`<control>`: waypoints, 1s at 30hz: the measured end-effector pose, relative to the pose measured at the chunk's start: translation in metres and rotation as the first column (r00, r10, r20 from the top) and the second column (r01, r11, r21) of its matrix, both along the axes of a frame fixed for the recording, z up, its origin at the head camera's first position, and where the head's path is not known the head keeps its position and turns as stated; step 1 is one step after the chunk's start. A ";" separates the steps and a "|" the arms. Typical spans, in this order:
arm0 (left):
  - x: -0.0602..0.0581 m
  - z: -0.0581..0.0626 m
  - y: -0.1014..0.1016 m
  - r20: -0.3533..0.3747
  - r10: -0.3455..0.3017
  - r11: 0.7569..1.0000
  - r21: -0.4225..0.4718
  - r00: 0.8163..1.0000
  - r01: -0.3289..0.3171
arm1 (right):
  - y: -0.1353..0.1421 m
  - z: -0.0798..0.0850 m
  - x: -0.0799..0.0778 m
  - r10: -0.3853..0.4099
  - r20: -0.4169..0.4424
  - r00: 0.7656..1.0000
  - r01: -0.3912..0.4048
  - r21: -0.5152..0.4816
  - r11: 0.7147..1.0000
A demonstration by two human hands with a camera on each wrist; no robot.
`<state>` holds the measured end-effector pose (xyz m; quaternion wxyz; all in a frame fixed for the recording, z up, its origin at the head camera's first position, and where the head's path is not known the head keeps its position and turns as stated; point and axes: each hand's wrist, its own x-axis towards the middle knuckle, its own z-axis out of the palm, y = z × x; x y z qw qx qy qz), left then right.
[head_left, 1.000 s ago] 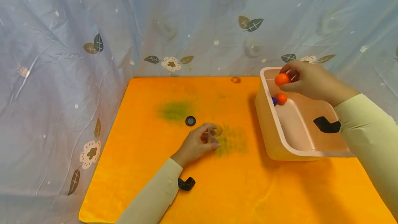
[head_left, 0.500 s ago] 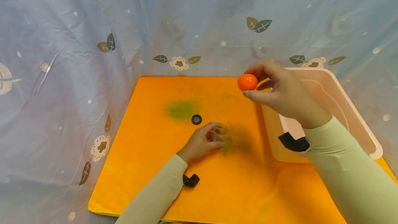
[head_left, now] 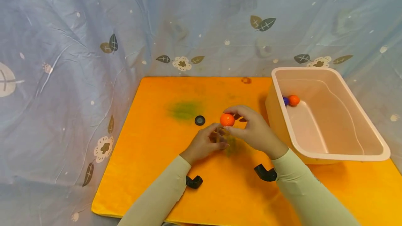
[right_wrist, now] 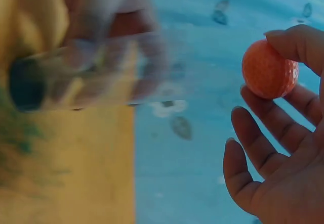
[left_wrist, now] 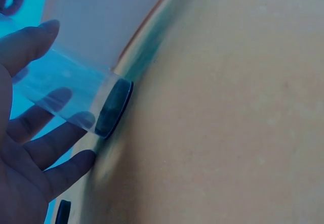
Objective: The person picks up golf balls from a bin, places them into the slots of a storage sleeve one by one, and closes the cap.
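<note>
My left hand (head_left: 203,145) holds a clear plastic cylindrical container (left_wrist: 76,80) upright on the orange cloth, thumb on one side and fingers on the other. A dark base (left_wrist: 114,108) closes its lower end. Between the thumb and fingers of my right hand (head_left: 259,133) is an orange golf ball (head_left: 227,120), its dimples showing in the right wrist view. In the head view the ball overlaps the container's top; in the right wrist view it is apart from the container's mouth. A small round black lid (head_left: 199,120) lies on the cloth beyond my left hand.
A pale pink plastic bin (head_left: 345,157) stands to the right, with an orange ball (head_left: 293,100) and a blue ball (head_left: 285,101) in its far left corner. The orange cloth (head_left: 150,132) covers the table. A blue flowered curtain (head_left: 201,16) hangs behind and at the sides.
My right hand has carried the orange golf ball out from over the bin, leftward and down to the container. My left hand stays in place with the container; the head view has shifted slightly.
</note>
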<state>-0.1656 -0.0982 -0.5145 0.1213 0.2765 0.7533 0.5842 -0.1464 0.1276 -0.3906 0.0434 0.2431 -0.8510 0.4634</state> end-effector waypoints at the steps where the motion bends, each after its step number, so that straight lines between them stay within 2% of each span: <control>1: 0.000 0.000 0.000 -0.004 0.002 1.000 -0.002 1.000 -0.002 | 0.000 -0.006 0.000 0.005 0.005 1.000 -0.005 0.004 1.000; 6: 0.002 -0.003 0.000 -0.032 0.024 0.999 -0.032 0.999 -0.025 | -0.001 -0.027 0.001 0.039 0.027 0.999 -0.039 0.013 0.999; 10: 0.002 -0.005 0.001 -0.036 0.032 0.999 -0.039 0.999 -0.034 | -0.001 -0.037 0.002 0.059 0.028 0.998 -0.059 0.012 0.998; 21: 0.002 -0.005 0.002 -0.058 0.058 0.995 -0.077 0.997 -0.063 | 0.004 -0.033 0.003 0.037 0.017 0.999 -0.038 0.059 0.998; 25: 0.003 -0.005 0.000 -0.062 0.054 0.995 -0.079 0.997 -0.058 | 0.001 -0.021 0.008 0.058 -0.014 0.998 -0.057 0.062 0.996; 27: 0.002 -0.005 -0.001 -0.061 0.041 0.997 -0.064 0.997 -0.044 | 0.000 -0.007 0.012 0.076 -0.055 0.996 -0.072 0.075 0.995; 30: 0.001 -0.005 -0.002 -0.055 0.027 0.999 -0.045 0.998 -0.029 | 0.001 0.022 0.016 0.110 -0.166 0.980 -0.093 0.104 0.990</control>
